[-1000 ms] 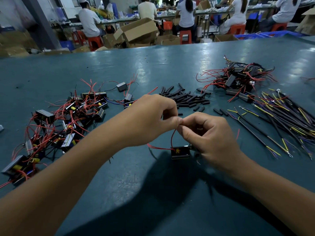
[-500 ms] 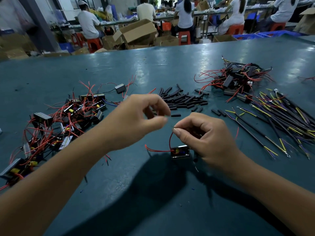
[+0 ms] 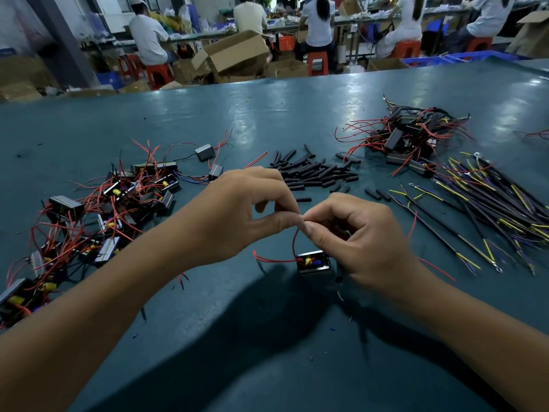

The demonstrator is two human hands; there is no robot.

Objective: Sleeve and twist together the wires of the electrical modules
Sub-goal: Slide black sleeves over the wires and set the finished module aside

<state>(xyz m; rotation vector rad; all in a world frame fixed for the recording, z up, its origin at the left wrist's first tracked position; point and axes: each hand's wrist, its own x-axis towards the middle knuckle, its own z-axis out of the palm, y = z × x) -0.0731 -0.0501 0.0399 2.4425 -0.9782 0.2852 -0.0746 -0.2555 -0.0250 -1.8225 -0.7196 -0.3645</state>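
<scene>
We work on 1 small black module [image 3: 313, 262] that sits on the green table [image 3: 267, 120], just under and between our hands. A thin red wire [image 3: 294, 243] rises from it to where our fingertips meet. Our left hand [image 3: 237, 215] pinches that wire end between thumb and forefinger, the other fingers loosely curled. Our right hand [image 3: 356, 236] curls round what it holds and pinches at the same spot; whether a sleeve or a second lead lies inside the fist, we cannot tell.

We judge the wire light, soft and springy: it will bend at a touch and slip out if held by the insulation far back, so we would grip close to the stripped tip. The bare strands look fragile and would fray under hard rolling. The module is light too and may drag along when the wire is pulled, so a gentle pull suits it.

The loose black sleeves [image 3: 312, 171] lie beyond our hands, a pile of modules [image 3: 98, 212] to the left, another pile [image 3: 410, 138] far right, and the cable bundle [image 3: 490, 209] beside it.
</scene>
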